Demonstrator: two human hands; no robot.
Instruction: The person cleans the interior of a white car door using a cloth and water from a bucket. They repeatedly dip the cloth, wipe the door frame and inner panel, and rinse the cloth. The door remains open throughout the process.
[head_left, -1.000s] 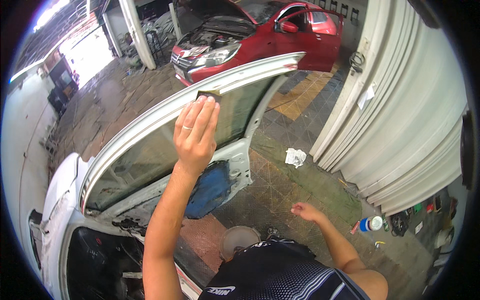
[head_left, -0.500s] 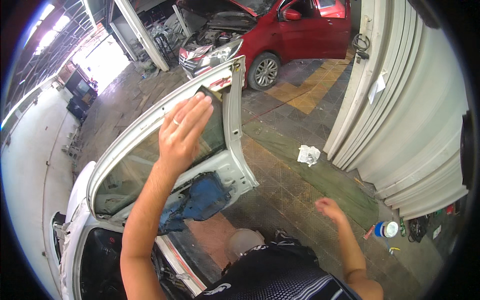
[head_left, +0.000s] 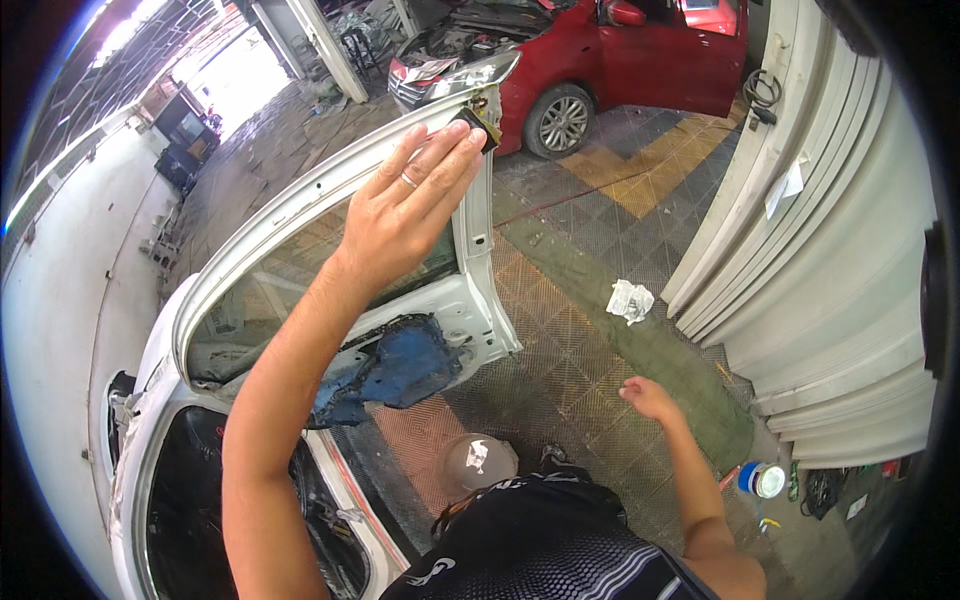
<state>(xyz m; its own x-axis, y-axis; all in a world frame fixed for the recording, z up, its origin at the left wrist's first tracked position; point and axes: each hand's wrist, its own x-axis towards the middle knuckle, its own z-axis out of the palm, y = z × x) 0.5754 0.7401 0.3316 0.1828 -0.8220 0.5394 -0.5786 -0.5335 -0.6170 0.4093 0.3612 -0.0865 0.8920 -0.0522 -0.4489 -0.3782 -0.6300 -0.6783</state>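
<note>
My left hand (head_left: 412,205), a ring on one finger, reaches up to the top corner of a white car door (head_left: 300,200). Its fingers lie flat over a small dark sanding pad (head_left: 482,128) with a yellowish edge, pressing it to the window frame; the palm side is hidden. The door stands swung out, with a window pane (head_left: 270,310) and a blue patch (head_left: 405,365) on its inner panel. Away from the door, my right hand (head_left: 650,398) hangs over the floor at right, fingers loosely curled, nothing visible in them.
A grey bucket (head_left: 480,465) stands by my feet below the door. Beyond the door is a red car (head_left: 650,65) with its hood up. At right are white folding panels (head_left: 800,250), crumpled paper (head_left: 630,300) on a green cloth (head_left: 660,350), and a blue-and-white can (head_left: 762,479).
My left hand has slid the pad up and right along the frame to the door's top corner. My right hand has shifted slightly left and up. The view has turned a little.
</note>
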